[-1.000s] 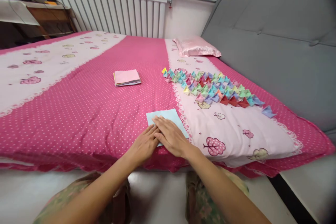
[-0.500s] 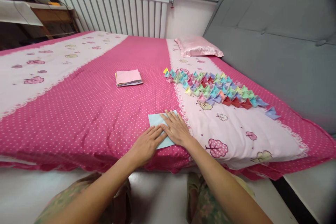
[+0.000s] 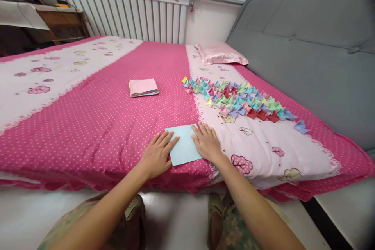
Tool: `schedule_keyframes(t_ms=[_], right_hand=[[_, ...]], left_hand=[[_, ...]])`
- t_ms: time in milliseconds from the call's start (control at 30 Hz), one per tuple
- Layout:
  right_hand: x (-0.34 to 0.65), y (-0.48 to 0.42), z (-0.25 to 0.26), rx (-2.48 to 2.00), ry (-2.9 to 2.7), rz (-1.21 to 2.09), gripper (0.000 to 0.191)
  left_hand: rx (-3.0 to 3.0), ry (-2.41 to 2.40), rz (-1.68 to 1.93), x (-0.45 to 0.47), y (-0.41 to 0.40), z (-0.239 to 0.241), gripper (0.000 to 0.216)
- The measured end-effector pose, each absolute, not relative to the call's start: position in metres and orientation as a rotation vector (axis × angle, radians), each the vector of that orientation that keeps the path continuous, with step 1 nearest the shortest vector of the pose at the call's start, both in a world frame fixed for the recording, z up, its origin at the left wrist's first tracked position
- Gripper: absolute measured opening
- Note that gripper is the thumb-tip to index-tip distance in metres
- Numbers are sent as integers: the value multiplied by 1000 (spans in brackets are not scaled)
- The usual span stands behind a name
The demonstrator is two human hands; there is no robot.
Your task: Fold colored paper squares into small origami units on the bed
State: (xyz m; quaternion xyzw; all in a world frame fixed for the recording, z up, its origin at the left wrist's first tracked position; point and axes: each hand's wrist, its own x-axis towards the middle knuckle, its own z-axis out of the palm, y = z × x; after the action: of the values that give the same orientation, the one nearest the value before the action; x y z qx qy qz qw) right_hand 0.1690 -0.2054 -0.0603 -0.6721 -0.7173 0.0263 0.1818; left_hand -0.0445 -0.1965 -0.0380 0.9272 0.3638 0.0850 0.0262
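A light blue sheet of paper (image 3: 184,146) lies flat near the front edge of the bed. My left hand (image 3: 158,152) rests at its left side, fingers stretched out and the thumb on the paper. On the opposite side, my right hand (image 3: 206,142) lies open, with its thumb and fingers touching the sheet's right edge. Beyond the hands, a stack of coloured paper (image 3: 143,87) with a pink sheet on top sits on the bedspread. Several small folded paper boats (image 3: 240,99) in many colours stand in rows to the right.
The bed (image 3: 96,125) has a pink and white patterned cover. A pink pillow (image 3: 221,53) lies at the back beside the grey padded headboard (image 3: 307,31). Behind the bed is a white radiator (image 3: 129,13). A desk (image 3: 55,19) with a dark screen stands at the far left.
My hands were together over the middle of the blue paper. They have moved apart to its left and right sides, so its surface now shows.
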Motion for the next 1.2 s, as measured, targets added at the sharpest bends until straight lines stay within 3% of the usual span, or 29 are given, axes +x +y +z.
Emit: schedule_keyframes(t_ms=[200,367,667,867,1200], right_hand=[[193,-206,-57,-1788,-1863,144,42],[214,-208,-52,-1509,-1634,492,45],[222,-212,-47,-1354,-1783,757,30],[215,-215,-46,-1415,-1851,641,20],[192,-212,-53,-1692,-1747,282,27]], left_hand=[[2859,1123,295,-47,-195,-37,63],[2809,1108,448,-46,-195,-38,49],[2616,1088,580,-46,-187,-41,42],[2495,997,667,-50,-187,-43,28],[2251,1420,1013,-30,-194,-42,22]])
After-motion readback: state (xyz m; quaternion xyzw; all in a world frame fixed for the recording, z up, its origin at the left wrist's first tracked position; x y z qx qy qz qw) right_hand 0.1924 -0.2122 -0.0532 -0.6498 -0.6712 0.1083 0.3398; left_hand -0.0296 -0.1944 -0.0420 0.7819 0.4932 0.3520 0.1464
